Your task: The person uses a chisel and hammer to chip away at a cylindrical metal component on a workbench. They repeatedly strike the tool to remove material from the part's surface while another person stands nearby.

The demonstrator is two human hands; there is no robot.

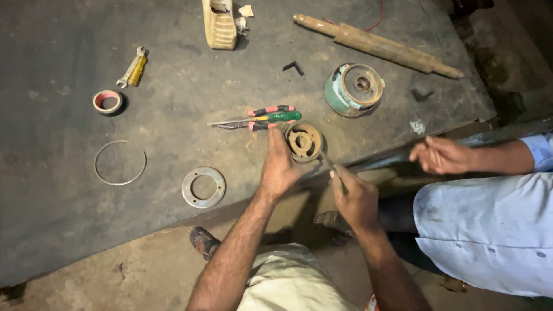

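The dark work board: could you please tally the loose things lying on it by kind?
Hand tools: 3 – spanner, pliers, screwdriver
Flat rings: 2 – wire ring, metal disc ring
Tape rolls: 1 – tape roll
Round housings: 2 – green housing, rusty housing steadied by the left hand
Long shafts: 1 – shaft
Total: 9

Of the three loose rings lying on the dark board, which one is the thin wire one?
The large open wire ring at far left; the flat metal washer ring is broad, and the tape roll is small and reddish.
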